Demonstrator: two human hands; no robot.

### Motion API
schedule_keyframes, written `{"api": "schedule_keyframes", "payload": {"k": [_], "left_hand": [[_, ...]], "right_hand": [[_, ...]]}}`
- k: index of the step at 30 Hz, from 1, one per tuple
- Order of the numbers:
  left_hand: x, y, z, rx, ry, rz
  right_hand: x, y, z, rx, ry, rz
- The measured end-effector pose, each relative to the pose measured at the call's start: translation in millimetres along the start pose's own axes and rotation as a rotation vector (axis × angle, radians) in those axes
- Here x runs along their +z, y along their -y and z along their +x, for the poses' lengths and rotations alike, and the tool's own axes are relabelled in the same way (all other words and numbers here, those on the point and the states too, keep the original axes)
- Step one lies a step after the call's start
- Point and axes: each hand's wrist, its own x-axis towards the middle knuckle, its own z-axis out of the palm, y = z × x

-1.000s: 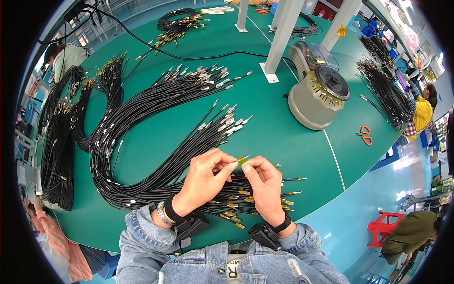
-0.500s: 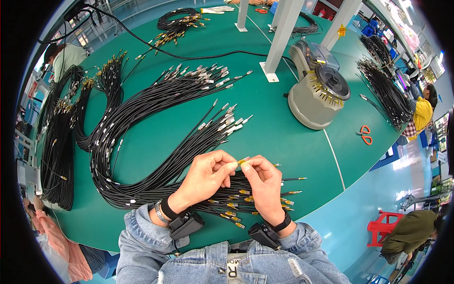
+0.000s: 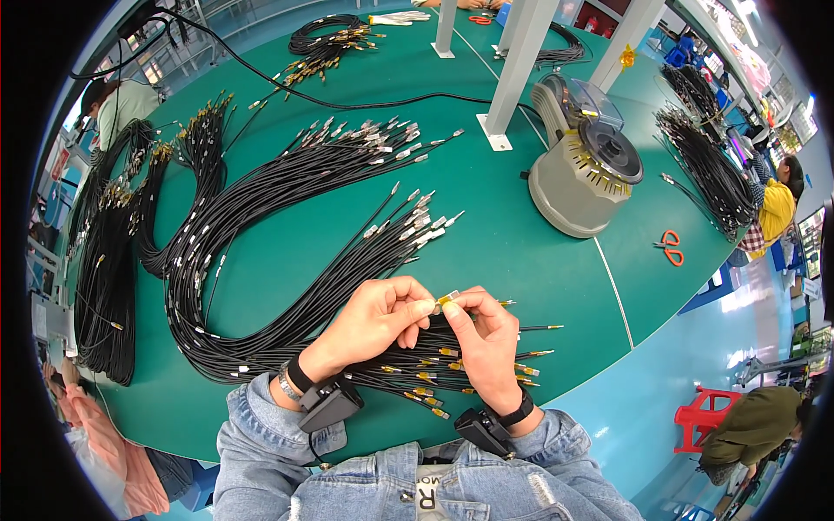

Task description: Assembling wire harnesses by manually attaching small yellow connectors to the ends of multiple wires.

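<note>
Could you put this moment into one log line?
left hand: pinching yellow-taped cable tip | right hand: pinching same tip | green table: black cable bundles, tape dispenser, orange-handled scissors

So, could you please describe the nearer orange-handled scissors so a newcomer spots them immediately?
On the green table, find the grey machine. Below and right of it lie the orange-handled scissors, closer to the right hand than the similar pair at the far edge.
</note>
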Motion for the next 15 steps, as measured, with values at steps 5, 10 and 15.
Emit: {"api": "schedule_keyframes", "payload": {"k": [5,10,15], "left_hand": [[-6,-4,-1,-0.049,0.081,-0.036],[-7,-8,-2,-0.079,0.158,-0.055],[-14,0,-1,-0.116,0.256,-0.143]], "right_hand": [[-3,0,-1,-0.003,0.04,-0.055],[1,10,1,0.022,0.027,0.03],[-7,6,1,0.006,0.174,0.074]]}}
